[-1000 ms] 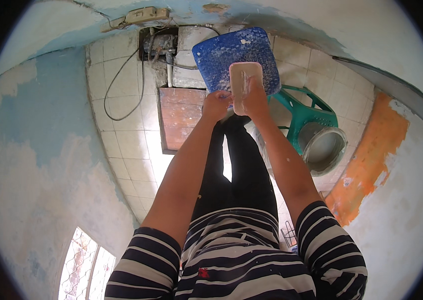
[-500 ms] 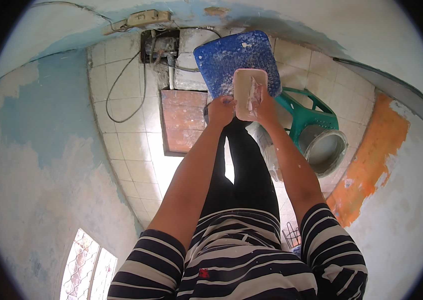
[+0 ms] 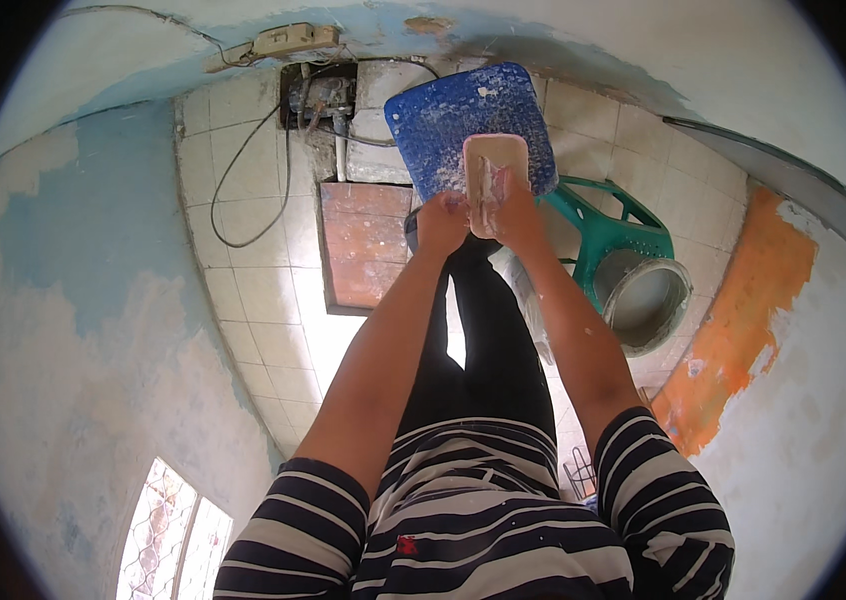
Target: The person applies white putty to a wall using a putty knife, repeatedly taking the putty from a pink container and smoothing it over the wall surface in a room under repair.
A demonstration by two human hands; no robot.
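My right hand (image 3: 511,212) grips a beige rectangular float (image 3: 481,152) with a pink rim and a smeared handle on its upward face. My left hand (image 3: 440,220) is beside the float's lower left, fingers curled, with what they hold hidden. Behind both hands is a blue square plastic top (image 3: 428,115), speckled with white residue. Below and right of it stands a green plastic stool (image 3: 633,238), and a bucket (image 3: 643,310) with greyish residue is near that stool.
A reddish wooden board (image 3: 353,230) and pale floor tiles (image 3: 243,290) lie to the left, below a recess (image 3: 318,95) with pipes and a looped cable. Patchy painted walls (image 3: 113,220) curve around me, with an orange patch at right and a grilled window at lower left.
Both hands and the float moved slightly down in view, away from the top edge; the float then shifted a little back up and left over the last half second. The surroundings barely differ.
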